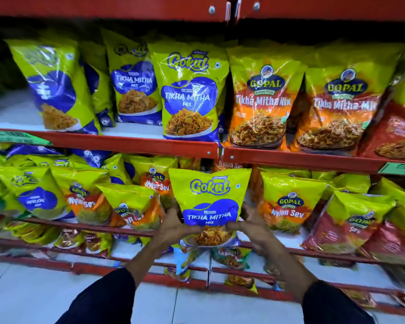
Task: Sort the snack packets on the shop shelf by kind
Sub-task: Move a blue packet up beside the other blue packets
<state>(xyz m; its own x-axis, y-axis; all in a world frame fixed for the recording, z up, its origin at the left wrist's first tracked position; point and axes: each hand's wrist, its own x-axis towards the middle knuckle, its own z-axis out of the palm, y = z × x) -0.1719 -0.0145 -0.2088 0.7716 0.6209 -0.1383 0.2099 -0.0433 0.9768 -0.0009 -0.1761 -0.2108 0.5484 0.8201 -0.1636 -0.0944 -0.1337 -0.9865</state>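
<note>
- Held packet: a Gokul Tikha Mitha Mix packet (pixel 209 204) stands upright, long axis vertical, between the two hands, in front of the middle shelf (pixel 98 226) among Nylon Sev packets (pixel 288 204).
- Left hand (pixel 173 226): curled on the packet's lower left edge, thumb across its face.
- Right hand (pixel 249 226): clasps the lower right edge likewise; both forearms reach up and forward, equally near.
- Likely destination: the matching Gokul row (pixel 189 92) lies directly above the hands, on the upper shelf (pixel 136 142).
</note>
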